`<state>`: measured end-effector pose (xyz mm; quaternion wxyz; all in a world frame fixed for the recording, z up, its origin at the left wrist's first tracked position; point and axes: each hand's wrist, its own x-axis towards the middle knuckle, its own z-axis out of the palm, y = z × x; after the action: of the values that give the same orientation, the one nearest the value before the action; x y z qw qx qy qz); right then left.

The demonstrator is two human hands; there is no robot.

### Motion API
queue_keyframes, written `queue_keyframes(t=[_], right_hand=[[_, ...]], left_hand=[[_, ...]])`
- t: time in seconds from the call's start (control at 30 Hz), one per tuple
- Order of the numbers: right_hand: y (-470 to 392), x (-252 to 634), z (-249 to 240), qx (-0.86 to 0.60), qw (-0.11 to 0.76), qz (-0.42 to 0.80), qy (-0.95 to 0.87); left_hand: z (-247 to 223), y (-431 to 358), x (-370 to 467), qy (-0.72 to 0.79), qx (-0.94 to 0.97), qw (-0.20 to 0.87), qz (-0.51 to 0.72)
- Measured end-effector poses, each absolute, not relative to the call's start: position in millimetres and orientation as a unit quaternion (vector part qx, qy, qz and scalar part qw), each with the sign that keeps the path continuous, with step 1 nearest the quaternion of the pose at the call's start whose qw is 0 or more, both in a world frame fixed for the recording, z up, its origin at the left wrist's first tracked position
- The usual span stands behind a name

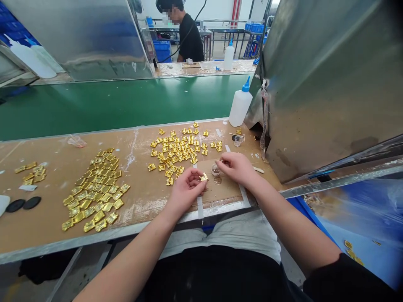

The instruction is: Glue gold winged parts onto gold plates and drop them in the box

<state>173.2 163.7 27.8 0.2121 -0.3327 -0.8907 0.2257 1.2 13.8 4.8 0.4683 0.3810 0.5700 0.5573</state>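
Note:
My left hand (188, 186) is closed in a pinch on a small gold-coloured piece (204, 177), held just above the cardboard-covered bench. My right hand (232, 165) is also closed, thumb and fingers together at the rim of a small clear cup (215, 170). Whatever its fingertips hold, if anything, is too small to make out. Beyond both hands lies a loose pile of similar gold pieces (179, 149). Farther left, more flat gold pieces (97, 188) are spread close together in a slanting group.
A white bottle with a blue nozzle (241, 105) stands at the bench's back right, beside a large metal panel (327, 92). A green conveyor belt (126, 102) runs behind the bench. Black discs (32, 203) lie at far left. Across the belt is a person in black (191, 37).

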Motion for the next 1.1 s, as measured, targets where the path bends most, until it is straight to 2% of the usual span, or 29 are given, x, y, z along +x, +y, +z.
queue_keyframes(t=[0.17,0.23,0.3,0.43,0.53,0.63,0.83,1.1], right_hand=[[163,175,33,-0.362,0.185,0.230,-0.884],[161,180,33,-0.376,0.220,0.250,-0.865],[157,187,34,-0.384,0.301,0.300,-0.819],[141,206,42,-0.301,0.444,0.568,-0.625],[129,218,51,-0.180,0.449,0.744,-0.461],[124,227,59,-0.081,0.420,0.832,-0.355],[124,236,59,0.054,0.372,0.898,-0.229],[118,243,37,-0.021,0.431,0.877,-0.214]], left_hand=[[6,13,0,0.575,0.383,0.462,0.556],[8,12,0,0.577,0.382,0.461,0.556],[11,11,0,0.576,0.384,0.460,0.557],[17,8,-1,0.586,0.384,0.453,0.552],[15,6,-3,0.603,0.383,0.442,0.542],[12,7,-4,0.609,0.394,0.429,0.539],[13,8,-3,0.624,0.394,0.410,0.535],[1,7,-10,0.657,0.379,0.408,0.508]])
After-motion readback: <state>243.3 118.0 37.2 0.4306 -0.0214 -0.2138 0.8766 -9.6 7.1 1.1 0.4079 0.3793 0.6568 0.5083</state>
